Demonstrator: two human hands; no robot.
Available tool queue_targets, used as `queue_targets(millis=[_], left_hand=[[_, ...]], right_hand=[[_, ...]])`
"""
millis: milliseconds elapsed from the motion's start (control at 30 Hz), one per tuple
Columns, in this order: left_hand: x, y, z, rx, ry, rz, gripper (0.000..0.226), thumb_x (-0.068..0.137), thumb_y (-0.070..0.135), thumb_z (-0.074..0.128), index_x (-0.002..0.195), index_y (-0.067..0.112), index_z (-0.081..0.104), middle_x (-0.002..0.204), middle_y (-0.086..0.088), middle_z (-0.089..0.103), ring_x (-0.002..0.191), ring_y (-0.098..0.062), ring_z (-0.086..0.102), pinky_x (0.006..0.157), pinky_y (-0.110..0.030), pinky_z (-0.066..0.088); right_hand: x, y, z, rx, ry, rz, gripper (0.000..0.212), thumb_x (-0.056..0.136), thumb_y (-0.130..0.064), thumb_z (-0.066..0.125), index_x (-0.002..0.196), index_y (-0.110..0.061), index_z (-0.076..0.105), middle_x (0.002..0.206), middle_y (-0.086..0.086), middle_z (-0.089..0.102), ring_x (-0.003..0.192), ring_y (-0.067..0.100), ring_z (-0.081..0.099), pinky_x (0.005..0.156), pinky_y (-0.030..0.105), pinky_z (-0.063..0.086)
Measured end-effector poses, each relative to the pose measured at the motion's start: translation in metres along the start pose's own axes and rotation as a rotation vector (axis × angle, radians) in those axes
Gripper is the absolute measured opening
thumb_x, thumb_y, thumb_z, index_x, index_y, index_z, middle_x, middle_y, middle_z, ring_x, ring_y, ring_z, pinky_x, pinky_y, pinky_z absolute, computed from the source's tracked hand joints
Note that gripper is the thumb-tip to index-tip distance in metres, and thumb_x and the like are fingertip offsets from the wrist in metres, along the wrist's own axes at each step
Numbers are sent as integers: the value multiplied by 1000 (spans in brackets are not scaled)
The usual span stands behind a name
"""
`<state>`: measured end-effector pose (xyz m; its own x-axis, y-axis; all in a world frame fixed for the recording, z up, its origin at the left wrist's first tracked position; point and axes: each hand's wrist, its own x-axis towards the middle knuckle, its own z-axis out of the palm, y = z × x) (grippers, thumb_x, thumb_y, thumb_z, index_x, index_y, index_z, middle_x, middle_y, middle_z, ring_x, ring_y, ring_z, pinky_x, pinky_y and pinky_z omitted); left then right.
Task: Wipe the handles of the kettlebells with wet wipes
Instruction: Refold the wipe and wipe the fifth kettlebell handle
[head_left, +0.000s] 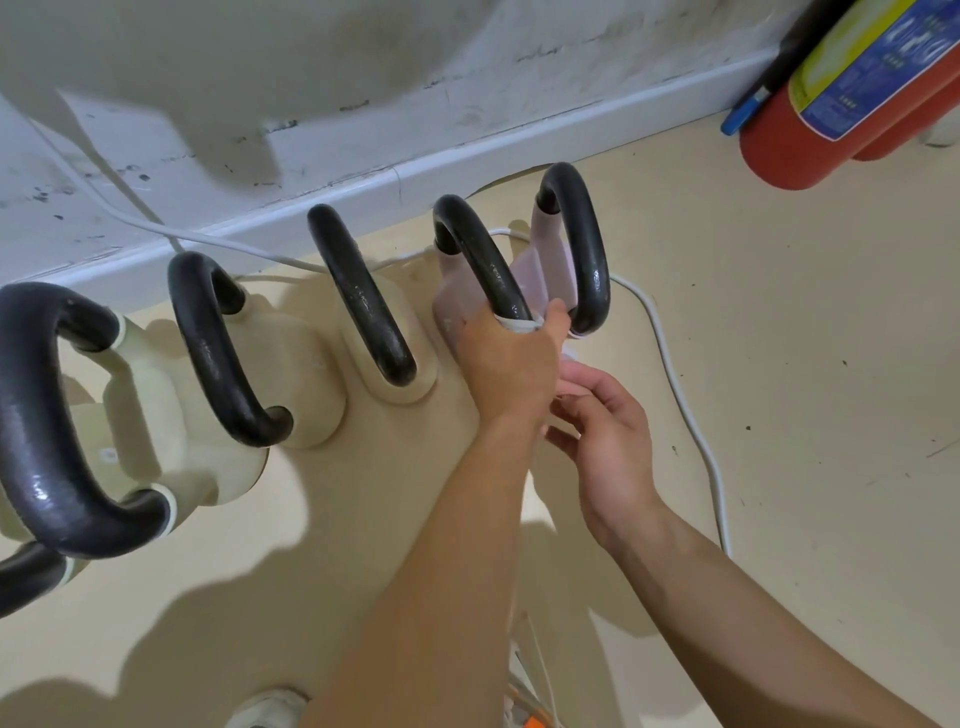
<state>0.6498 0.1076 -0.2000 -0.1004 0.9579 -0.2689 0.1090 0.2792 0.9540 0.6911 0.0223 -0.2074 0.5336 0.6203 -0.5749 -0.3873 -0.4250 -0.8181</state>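
The floor (779, 364) took up most of my view, with the scuffed wall (260, 78) running across the top. Along the wall stood the kettlebells (322, 395), all with black handles: cream bodies on the left, two pink ones on the right. The nearest one at the far left was cut off by the edge, so only a stub of its handle showed. A red extinguisher (810, 130) sat in the top right corner, mostly out of frame, its label too blurred to read.

My left hand (506, 358) was wrapped round the near end of the handle (478, 260) on the first pink kettlebell (451, 291), fingers curled under and hidden, thumb up beside the bar. A thin white edge of the wipe (519, 326) showed between my hand and the handle; the rest was covered by my grip. My right hand (610, 436) hovered just beside my left wrist, fingers loosely bent. A pale scrap showed above its fingertips, but I could not tell whether the hand held it.

A white cable (691, 415) snaked behind the kettlebells and down the floor on the right, passing out of sight behind my right arm. At the bottom edge the toe of a shoe (270, 709) peeked in.
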Motion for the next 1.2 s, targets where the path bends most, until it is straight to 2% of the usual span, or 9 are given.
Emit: queue_targets(millis=[200,333,433,567,700,867,967,1067,1200], left_hand=[[14,-11,-27,-28,-311,-53,21,74,21,85,82,26,66,86,9,75,81,-13,73,78,-36,60],[-14,-21,-27,-14,-110,13,49,71,33,86,113,36,61,106,22,69,101,-2,67,89,-29,56],[-37,-28,-24,79,174,108,61,75,39,84,127,25,56,119,17,61,113,-1,58,95,-19,46],[-47,-32,-14,58,73,123,38,93,33,69,128,27,56,109,15,69,98,-1,66,83,-24,53],[-41,-28,0,41,4,39,75,80,15,73,140,36,32,126,18,61,98,7,63,78,-6,46],[-24,-14,12,-16,24,20,77,63,29,88,110,58,34,107,30,57,95,11,62,80,-13,50],[-9,-17,16,-17,106,29,49,62,58,76,96,55,40,105,16,62,100,-6,63,88,-33,54],[8,-16,18,-90,189,114,21,72,65,53,78,45,51,79,18,61,81,-9,59,80,-34,50],[22,-14,17,-350,128,-61,58,80,70,38,71,18,61,58,8,57,59,-23,54,65,-37,46]], right_hand=[[-3,-2,3,-70,-25,-60,44,95,9,47,122,-21,63,120,-2,71,93,10,69,88,38,56],[1,-7,7,-87,-148,-115,62,90,17,41,138,-17,58,118,2,73,113,33,66,94,44,56],[1,-11,7,8,-170,-61,62,89,20,37,136,-12,61,106,-7,79,106,18,73,85,26,56],[1,-13,2,193,-224,-3,57,86,15,34,130,-3,65,117,13,75,109,24,72,88,27,56],[-2,-12,1,431,-291,41,45,96,-2,30,112,-5,72,114,15,74,108,28,70,98,35,53],[0,-16,11,565,-255,137,51,103,-26,34,85,-16,81,96,6,76,97,22,70,95,34,51],[6,-17,14,617,-163,166,39,97,-32,42,108,-6,67,77,5,67,78,22,60,77,32,47],[10,-15,8,612,-93,193,45,104,-32,35,125,0,59,98,13,74,81,20,68,81,30,51],[13,-10,2,521,-40,219,42,104,-34,35,120,-5,61,108,12,77,102,24,70,93,35,51]])
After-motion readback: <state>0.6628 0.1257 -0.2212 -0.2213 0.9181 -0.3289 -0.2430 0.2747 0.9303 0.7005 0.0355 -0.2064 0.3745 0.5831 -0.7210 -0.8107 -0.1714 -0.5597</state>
